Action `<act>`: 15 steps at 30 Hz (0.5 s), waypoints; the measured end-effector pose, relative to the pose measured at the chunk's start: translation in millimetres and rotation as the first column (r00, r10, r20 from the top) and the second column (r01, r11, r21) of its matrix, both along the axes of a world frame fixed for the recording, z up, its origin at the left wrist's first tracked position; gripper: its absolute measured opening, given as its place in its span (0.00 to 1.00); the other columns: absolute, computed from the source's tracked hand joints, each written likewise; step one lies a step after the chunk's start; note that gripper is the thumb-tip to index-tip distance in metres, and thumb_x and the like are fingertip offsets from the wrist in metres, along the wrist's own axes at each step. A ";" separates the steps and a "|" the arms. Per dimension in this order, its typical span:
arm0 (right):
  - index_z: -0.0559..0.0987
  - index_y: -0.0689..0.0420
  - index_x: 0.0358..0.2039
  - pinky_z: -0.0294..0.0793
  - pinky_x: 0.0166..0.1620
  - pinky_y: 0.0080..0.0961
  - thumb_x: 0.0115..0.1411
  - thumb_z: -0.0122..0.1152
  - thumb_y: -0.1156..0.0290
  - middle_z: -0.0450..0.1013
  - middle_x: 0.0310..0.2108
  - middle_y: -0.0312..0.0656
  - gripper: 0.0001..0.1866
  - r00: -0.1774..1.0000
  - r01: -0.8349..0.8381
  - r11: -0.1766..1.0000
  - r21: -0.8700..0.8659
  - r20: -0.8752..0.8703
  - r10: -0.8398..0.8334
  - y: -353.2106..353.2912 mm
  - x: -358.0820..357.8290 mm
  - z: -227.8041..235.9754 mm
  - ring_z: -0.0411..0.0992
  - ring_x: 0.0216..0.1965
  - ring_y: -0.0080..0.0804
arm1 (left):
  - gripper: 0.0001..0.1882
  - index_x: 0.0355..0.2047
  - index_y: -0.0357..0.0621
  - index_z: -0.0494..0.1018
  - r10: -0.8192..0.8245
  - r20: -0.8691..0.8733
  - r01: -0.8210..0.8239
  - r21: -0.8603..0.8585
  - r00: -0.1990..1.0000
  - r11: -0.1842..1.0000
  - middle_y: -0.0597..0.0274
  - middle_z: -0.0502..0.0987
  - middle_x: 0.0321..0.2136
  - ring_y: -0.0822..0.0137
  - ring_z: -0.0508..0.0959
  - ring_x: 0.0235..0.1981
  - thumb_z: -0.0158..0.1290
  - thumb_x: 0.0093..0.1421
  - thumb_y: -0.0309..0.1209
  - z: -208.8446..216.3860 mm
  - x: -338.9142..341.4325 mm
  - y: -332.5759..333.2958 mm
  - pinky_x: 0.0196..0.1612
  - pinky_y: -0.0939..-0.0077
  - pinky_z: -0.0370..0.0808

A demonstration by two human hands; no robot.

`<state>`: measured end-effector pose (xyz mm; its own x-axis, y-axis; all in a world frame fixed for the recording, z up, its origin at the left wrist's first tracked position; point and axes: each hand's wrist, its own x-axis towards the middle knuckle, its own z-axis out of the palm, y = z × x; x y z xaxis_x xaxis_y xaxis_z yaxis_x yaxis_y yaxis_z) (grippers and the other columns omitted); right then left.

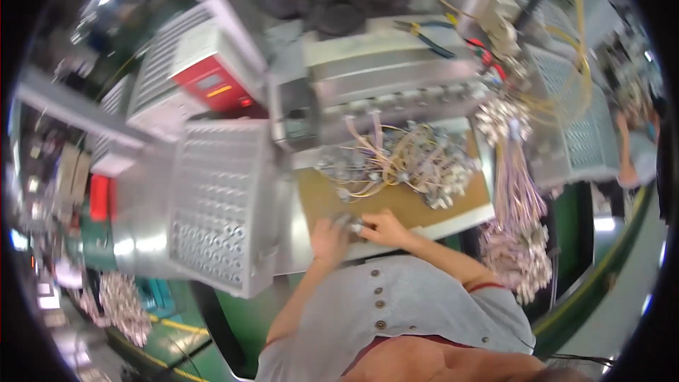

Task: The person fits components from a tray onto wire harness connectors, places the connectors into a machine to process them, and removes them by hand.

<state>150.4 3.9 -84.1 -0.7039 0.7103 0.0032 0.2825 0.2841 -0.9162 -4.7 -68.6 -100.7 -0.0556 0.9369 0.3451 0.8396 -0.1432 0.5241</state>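
At the near edge of a brown work board (322,201), my left hand (329,240) and my right hand (385,229) are close together. Between their fingertips shows a small grey-white piece (355,227), too small and blurred to name. The right thumb and fingers pinch it from the right. On the left, my fingers are curled and smeared, so what they grip is partly hidden. Just beyond both hands lies a tangled heap of wire harnesses (403,163), with yellow and pinkish wires and grey and white connectors.
A perforated metal box (219,198) stands left of the board, with a red-and-white machine (216,78) behind it. A bundle of wires (516,198) hangs at the right edge. Pliers (430,39) lie on the far ledge. Another person's arm (625,145) shows far right.
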 end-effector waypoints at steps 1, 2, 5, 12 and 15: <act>0.72 0.59 0.22 0.67 0.23 0.28 0.47 0.56 0.67 0.69 0.18 0.47 0.08 0.999 0.012 0.990 0.139 -0.045 -0.006 -10.3 -2.1 -14.9 0.68 0.19 0.40 | 0.14 0.34 0.45 0.70 -0.004 -0.010 0.004 -0.008 1.000 1.000 0.58 0.69 0.32 0.57 0.70 0.33 0.52 0.43 0.25 -5.1 0.8 0.0 0.34 0.68 0.69; 0.72 0.59 0.22 0.67 0.23 0.27 0.48 0.56 0.66 0.69 0.18 0.46 0.09 0.995 0.021 0.962 0.272 -0.104 0.007 -17.5 -5.6 -23.9 0.69 0.18 0.40 | 0.14 0.34 0.45 0.70 0.007 -0.024 -0.007 -0.016 1.000 1.000 0.58 0.69 0.32 0.57 0.69 0.33 0.51 0.43 0.25 -11.4 -0.3 -2.1 0.34 0.68 0.69; 0.72 0.59 0.22 0.67 0.22 0.26 0.48 0.56 0.66 0.70 0.16 0.45 0.09 0.998 0.037 0.995 -0.095 -0.055 -0.043 -19.4 -7.3 -26.2 0.70 0.17 0.36 | 0.12 0.30 0.44 0.69 0.019 -0.058 -0.018 0.028 0.998 0.999 0.58 0.67 0.29 0.58 0.69 0.30 0.51 0.41 0.25 -27.4 0.6 -3.8 0.32 0.67 0.69; 0.70 0.61 0.21 0.63 0.19 0.23 0.47 0.57 0.70 0.67 0.11 0.43 0.08 0.981 0.081 0.997 -0.004 -0.175 -0.081 -21.6 -8.3 -22.0 0.63 0.11 0.25 | 0.09 0.25 0.42 0.68 0.079 -0.136 -0.060 0.137 0.988 0.989 0.57 0.66 0.27 0.58 0.68 0.30 0.52 0.40 0.25 -19.9 4.9 -9.8 0.32 0.69 0.69; 0.68 0.62 0.17 0.62 0.16 0.20 0.43 0.57 0.74 0.67 0.10 0.40 0.08 0.975 0.112 0.994 0.005 -0.194 -0.109 -23.8 -7.5 -25.3 0.62 0.12 0.19 | 0.07 0.23 0.41 0.67 0.069 -0.114 -0.051 0.155 0.991 0.987 0.57 0.66 0.27 0.57 0.68 0.30 0.51 0.40 0.25 -21.6 5.3 -11.5 0.33 0.69 0.69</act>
<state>142.9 -19.9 -109.5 -0.6062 0.7823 0.1432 0.1312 0.2759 -0.9522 0.6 -80.0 -122.3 -0.0605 0.8693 0.4906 0.9038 -0.1609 0.3965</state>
